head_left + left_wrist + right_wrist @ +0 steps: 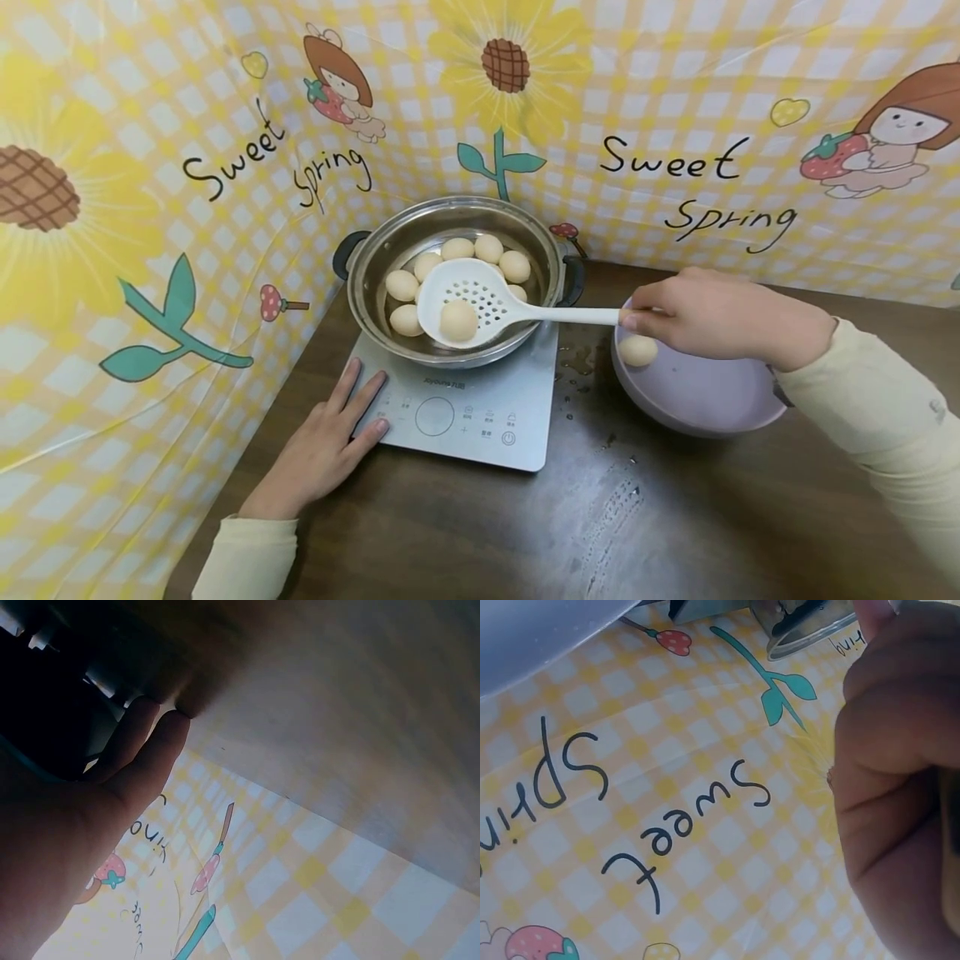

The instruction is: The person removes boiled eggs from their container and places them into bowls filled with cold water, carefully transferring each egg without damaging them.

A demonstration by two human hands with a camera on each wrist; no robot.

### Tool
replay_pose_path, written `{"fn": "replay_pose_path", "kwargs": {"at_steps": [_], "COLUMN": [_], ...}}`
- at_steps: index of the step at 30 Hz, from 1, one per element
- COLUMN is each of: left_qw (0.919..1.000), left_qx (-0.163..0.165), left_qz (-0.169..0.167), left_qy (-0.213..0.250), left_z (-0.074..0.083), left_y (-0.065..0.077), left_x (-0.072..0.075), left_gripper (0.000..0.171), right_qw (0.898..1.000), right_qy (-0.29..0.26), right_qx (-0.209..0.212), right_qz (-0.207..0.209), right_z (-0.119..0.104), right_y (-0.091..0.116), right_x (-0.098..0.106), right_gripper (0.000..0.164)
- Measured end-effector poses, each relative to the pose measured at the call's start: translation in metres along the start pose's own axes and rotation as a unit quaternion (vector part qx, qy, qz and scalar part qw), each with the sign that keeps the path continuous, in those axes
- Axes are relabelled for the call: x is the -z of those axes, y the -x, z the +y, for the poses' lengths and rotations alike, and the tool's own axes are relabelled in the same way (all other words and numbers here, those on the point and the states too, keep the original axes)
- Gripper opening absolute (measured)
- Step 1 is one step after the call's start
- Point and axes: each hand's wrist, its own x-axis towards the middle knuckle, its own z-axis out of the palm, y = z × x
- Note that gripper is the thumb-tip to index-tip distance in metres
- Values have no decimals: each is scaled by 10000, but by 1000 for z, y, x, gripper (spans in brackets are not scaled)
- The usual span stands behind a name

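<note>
Egg [459, 321] on your white skimmer [519, 311], over the steel pot [480, 218].
Your right hand [697, 317] curls round its handle [581, 316] (above the lavender bowl [697, 396]); your left hand [326, 446] lies, fingers spread, on the induction cooker's [487, 450] edge. Wood table [450, 525], wet in patches; yellow checked backdrop [573, 187].

Skimmer [516, 311] partly blocks the pot [454, 218]

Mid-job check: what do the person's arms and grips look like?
The left grip and right grip are bare five-fingered hands, with no gloves or rings visible. The left sleeve and right sleeve are pale cream, reaching the wrists. The right one is creased, with a small grey mark. No cables show.
</note>
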Motion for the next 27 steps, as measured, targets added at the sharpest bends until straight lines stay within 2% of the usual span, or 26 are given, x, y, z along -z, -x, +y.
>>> {"fn": "replay_pose_path", "kwargs": {"at_steps": [13, 27], "left_qw": [10000, 9999], "left_qx": [-28, 127], "left_qz": [-36, -63], "left_qy": [-27, -2], "left_z": [4, 5], "left_y": [-3, -1], "left_x": [0, 3], "left_gripper": [64, 65], "right_qw": [9985, 9956], "right_qy": [-527, -749], "right_qx": [-163, -551], "right_qz": [65, -123], "right_z": [15, 29], "right_y": [12, 41], "right_x": [-5, 2], "right_gripper": [26, 31]}}
